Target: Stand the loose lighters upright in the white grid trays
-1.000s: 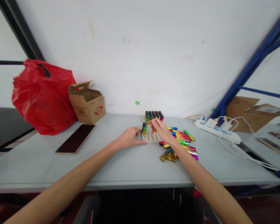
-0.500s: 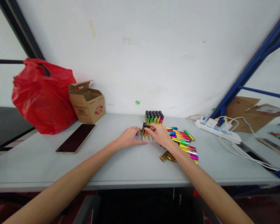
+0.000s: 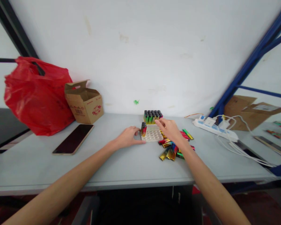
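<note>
A pale tray (image 3: 152, 136) with rows of round holes lies on the table. A few lighters (image 3: 144, 129), dark-topped with shiny red and gold bodies, stand upright along its left side. My left hand (image 3: 128, 137) braces the tray's left corner, thumb at the front edge and fingers curled behind. Over the right side of the tray is my right hand (image 3: 170, 128), fingers slightly apart, with nothing visible in them. Beneath and beside it spreads a pile of loose shiny lighters (image 3: 170, 153). Behind the tray, a block of upright lighters (image 3: 152, 117) stands in rows.
To the left lie a phone (image 3: 73, 139), an open cardboard box (image 3: 85, 104) and a red plastic bag (image 3: 38, 97). At the right are a power strip (image 3: 215, 128) with white cables and a blue metal frame (image 3: 245, 70). A white wall (image 3: 131, 62) rises behind.
My right hand has drawn away from the lighters in the tray, moving right, and the tray's holes now show. My left hand stays by the tray. The whole view has shifted slightly.
</note>
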Motion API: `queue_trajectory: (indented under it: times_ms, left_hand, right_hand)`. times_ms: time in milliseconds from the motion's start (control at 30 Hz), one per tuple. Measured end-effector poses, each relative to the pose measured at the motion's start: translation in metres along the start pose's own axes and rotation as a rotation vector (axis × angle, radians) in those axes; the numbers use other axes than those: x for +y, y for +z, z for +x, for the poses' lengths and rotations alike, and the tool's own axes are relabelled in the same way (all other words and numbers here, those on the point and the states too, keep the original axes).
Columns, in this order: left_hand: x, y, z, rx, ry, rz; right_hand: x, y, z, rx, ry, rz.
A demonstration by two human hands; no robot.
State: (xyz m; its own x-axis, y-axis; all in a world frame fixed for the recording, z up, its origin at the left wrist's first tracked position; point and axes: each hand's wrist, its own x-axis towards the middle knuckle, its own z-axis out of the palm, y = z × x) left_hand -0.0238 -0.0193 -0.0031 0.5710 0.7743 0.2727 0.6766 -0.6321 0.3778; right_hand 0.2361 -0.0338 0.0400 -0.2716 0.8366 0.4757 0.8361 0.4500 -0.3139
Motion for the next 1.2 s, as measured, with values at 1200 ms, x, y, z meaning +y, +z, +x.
queue_trajectory:
  times_ms: [1200]
  left_hand:
    - [0.001,-0.011,0.0,-0.036,-0.027,0.027]
  right_hand:
    - [0.118,-0.062,-0.041,0.003,0.347,0.66]
